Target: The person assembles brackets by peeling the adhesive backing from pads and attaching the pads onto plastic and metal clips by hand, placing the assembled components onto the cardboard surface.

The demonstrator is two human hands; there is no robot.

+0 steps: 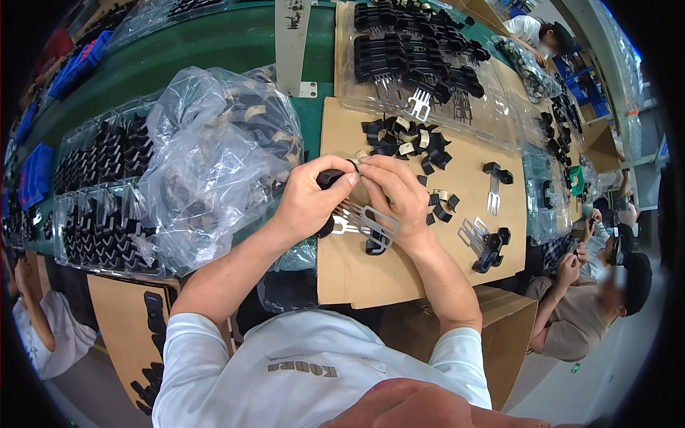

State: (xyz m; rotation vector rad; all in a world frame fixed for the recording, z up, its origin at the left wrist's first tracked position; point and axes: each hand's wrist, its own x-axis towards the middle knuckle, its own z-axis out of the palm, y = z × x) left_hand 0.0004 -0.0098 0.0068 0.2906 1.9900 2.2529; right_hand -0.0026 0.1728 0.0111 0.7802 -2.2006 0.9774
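Note:
Over the cardboard sheet (342, 274), my two hands meet with fingertips pinched close together. My left hand (310, 200) is closed round a black plastic part (329, 178). The fingers of my right hand (398, 194) are closed on a small piece at that part's upper end, mostly hidden by the fingertips. A slotted metal plate (379, 227) shows below my right hand; whether it joins the held part I cannot tell. Beyond my hands lie several small curved black pieces (437, 151), some with tan strips. To the right are black-ended metal forks (493, 192).
A crumpled clear plastic bag (207, 171) lies to the left, beside clear trays of black angled parts (107, 228). Another clear tray (492, 107) holds black parts at the far side. A metal post (291, 50) stands ahead. Co-workers (581, 307) sit at right.

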